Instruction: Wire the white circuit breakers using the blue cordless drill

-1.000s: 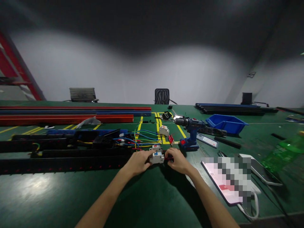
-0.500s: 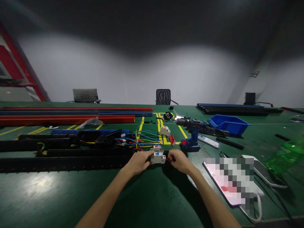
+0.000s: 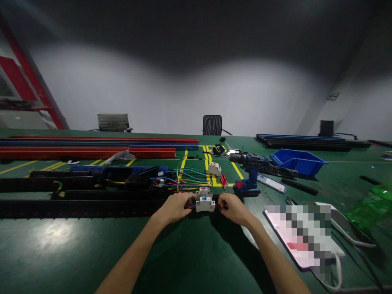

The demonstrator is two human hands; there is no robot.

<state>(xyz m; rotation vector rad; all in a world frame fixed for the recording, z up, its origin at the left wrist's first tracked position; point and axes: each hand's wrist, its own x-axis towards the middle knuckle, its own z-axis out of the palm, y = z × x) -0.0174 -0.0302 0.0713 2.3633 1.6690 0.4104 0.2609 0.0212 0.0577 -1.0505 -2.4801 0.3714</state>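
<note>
A white circuit breaker (image 3: 205, 204) with a blue switch stands on the green table between my hands, and a second breaker (image 3: 204, 191) with a red switch is just behind it. Short red and blue wires (image 3: 190, 206) come out of the front breaker's left side, and the fingers of my left hand (image 3: 175, 207) are closed on them. On the other side, my right hand (image 3: 232, 207) pinches a dark red wire (image 3: 217, 206) close to the breaker. Its fingertips are partly hidden behind the curled fingers.
Long black rails (image 3: 76, 209) with coloured wires (image 3: 186, 179) lie to the left. Beyond the hands are another breaker (image 3: 214, 168), red-handled parts (image 3: 223, 181), a blue cordless drill (image 3: 249, 175) and a blue bin (image 3: 298, 162). A phone (image 3: 283, 234) and a green bottle (image 3: 370, 204) are at right.
My left fingers have slid left off the front breaker's body onto its wires. My right hand keeps its pinch beside the breaker. The view has shifted slightly.
</note>
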